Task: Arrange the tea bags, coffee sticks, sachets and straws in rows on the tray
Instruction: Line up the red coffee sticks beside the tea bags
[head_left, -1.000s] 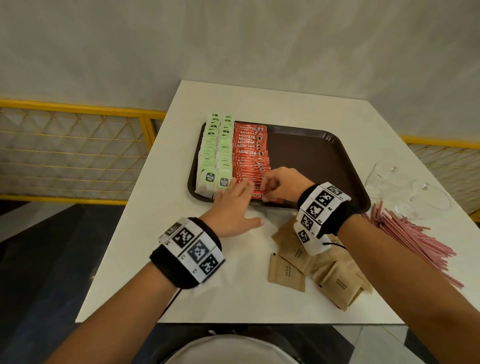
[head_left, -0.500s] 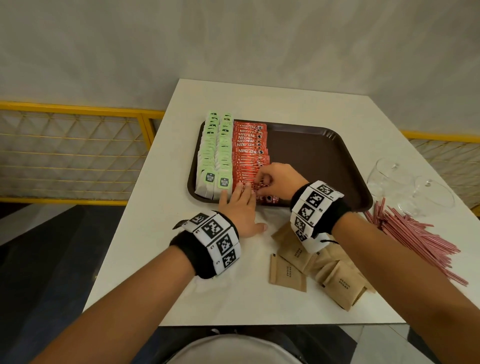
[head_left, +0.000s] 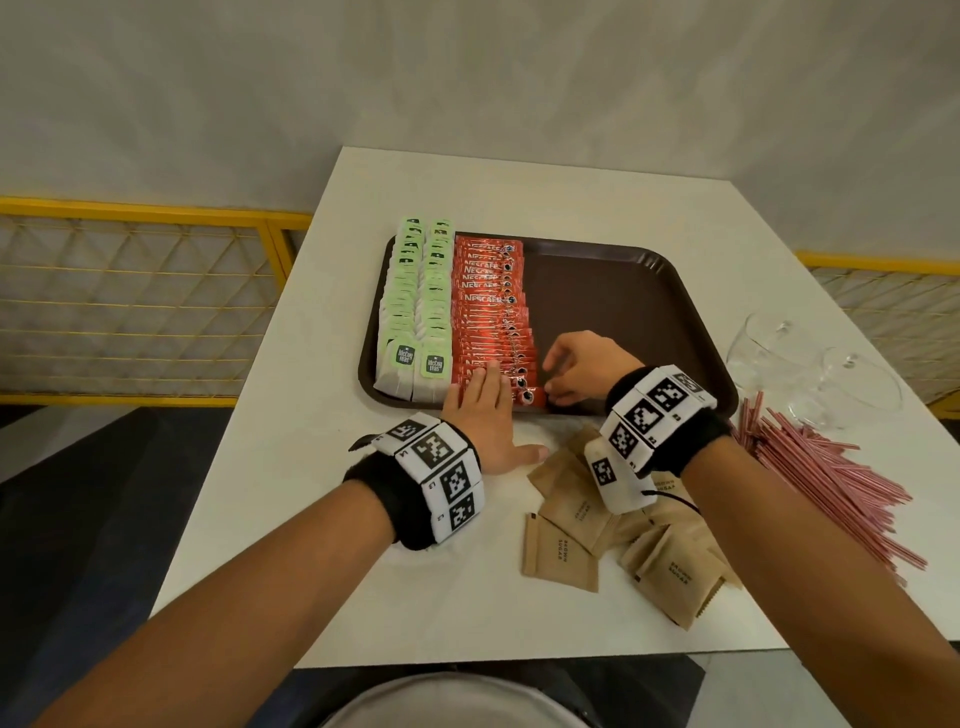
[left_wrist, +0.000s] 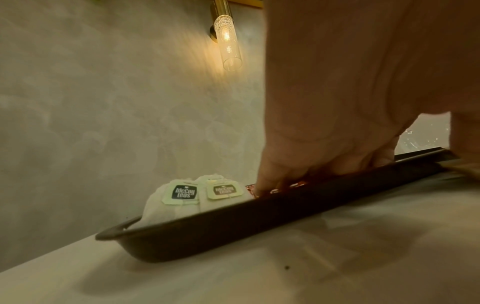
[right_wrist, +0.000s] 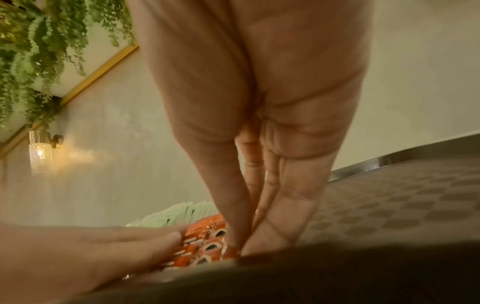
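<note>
A dark brown tray (head_left: 623, 312) holds two rows of green tea bags (head_left: 415, 322) at its left. A row of red coffee sticks (head_left: 488, 312) lies beside them. My left hand (head_left: 484, 384) lies flat, its straight fingers (left_wrist: 272, 181) pressing the near end of the coffee stick row. My right hand (head_left: 555, 387) stands at the right ends of the nearest sticks. Its thumb and fingertips (right_wrist: 259, 242) touch those ends (right_wrist: 207, 232), and it lifts nothing. Brown sugar sachets (head_left: 571, 519) and pink straws (head_left: 821, 478) lie on the white table, off the tray.
Two glass bowls (head_left: 769, 353) (head_left: 852, 395) stand at the table's right edge behind the straws. The tray's right half (right_wrist: 389, 205) is bare. A yellow mesh railing (head_left: 156, 291) runs to the left. The wall lies close behind the table.
My right hand slid off the top of the coffee sticks to their right ends. My left hand moved forward onto the near sticks and stayed flat.
</note>
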